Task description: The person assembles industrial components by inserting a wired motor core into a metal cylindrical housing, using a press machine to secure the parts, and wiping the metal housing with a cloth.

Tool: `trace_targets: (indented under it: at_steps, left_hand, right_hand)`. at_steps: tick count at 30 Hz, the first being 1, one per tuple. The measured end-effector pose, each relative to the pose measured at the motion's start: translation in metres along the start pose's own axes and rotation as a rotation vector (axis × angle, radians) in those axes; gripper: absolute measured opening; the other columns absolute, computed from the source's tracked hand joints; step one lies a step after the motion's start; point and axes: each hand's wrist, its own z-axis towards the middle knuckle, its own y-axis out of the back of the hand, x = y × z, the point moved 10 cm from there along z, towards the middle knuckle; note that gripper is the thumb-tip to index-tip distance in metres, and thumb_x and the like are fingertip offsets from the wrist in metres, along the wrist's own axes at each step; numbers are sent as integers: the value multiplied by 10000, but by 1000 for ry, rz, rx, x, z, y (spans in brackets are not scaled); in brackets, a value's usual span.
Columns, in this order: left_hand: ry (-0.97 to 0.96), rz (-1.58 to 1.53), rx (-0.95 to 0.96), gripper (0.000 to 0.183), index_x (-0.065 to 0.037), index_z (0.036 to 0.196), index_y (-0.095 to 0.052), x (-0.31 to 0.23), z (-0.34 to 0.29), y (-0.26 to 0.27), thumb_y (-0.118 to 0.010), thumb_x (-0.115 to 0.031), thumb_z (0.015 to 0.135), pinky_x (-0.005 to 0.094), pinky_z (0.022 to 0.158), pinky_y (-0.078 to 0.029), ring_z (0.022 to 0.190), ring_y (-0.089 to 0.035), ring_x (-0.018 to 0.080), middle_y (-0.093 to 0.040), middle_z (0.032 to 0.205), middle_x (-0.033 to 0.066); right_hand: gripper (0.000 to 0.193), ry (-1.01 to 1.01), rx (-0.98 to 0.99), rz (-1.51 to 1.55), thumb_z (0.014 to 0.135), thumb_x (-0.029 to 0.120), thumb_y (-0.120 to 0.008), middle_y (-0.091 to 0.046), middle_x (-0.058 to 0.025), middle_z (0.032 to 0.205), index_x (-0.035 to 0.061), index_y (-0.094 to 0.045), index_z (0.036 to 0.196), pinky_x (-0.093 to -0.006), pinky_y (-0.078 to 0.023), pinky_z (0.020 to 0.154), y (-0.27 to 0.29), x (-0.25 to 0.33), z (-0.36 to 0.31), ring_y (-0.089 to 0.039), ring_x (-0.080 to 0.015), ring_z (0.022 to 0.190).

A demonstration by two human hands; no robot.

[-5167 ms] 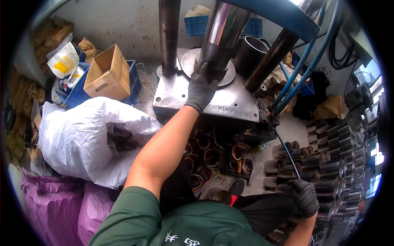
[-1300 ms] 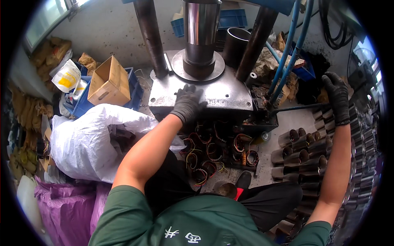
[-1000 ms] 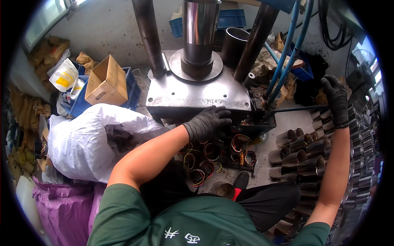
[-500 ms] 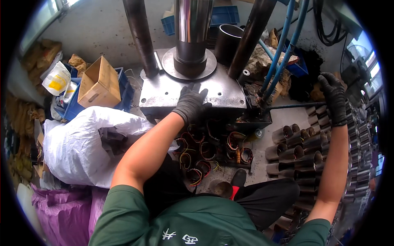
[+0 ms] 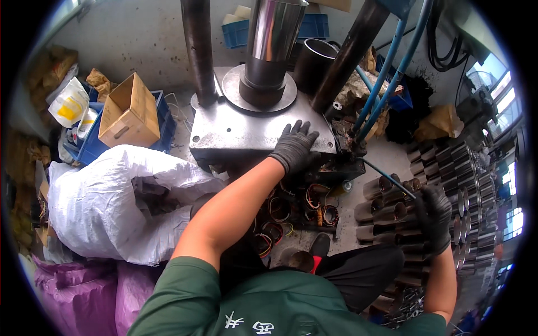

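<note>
My left hand (image 5: 294, 148), in a dark grey glove, lies flat with fingers spread on the right front of a press's steel table (image 5: 224, 126). Behind it a shiny metal cylinder (image 5: 273, 33) stands upright on a round plate (image 5: 230, 89). My right hand (image 5: 434, 218), gloved too, is closed round the outer end of a thin blue-grey lever (image 5: 389, 178); its fingers are partly hidden. From the machine's right side the lever slopes down toward me. Below the table's front edge sit several wound copper-wire stators (image 5: 278, 208) with coloured leads.
Rows of metal sleeves (image 5: 386, 210) stand on the right. Dark posts (image 5: 197, 50) and blue hoses (image 5: 386, 84) rise beside the table. At left are a white sack (image 5: 95, 207), purple sacks (image 5: 73, 291) and a cardboard box (image 5: 131, 112) in a blue crate (image 5: 165, 120).
My left hand has slid right along the steel table. My right hand has come down and toward me, and the lever has swung from nearly level to sloping down.
</note>
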Motion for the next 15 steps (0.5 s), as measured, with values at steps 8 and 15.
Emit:
trace_targets:
  at_steps: [8, 15]
  left_hand:
    - [110, -21, 167, 807, -118, 1586, -411, -3, 42, -32, -493, -641, 976, 566, 1278, -98, 1588, -176, 419, -257, 1687, 254]
    - [-184, -71, 242, 699, -195, 1519, -520, -47, 35, -42, -577, -603, 954, 613, 1254, -146, 1559, -250, 401, -408, 1625, 119]
  right_hand:
    - [331, 20, 439, -254, 842, 275, -748, -679, -153, 922, 75, -687, 1098, -492, -515, 775, -44, 56, 34, -657, -385, 874]
    - [305, 316, 109, 42, 849, 172, -778, -699, -139, 948, 81, -682, 1123, -446, -523, 769, -57, 165, 149, -681, -333, 852]
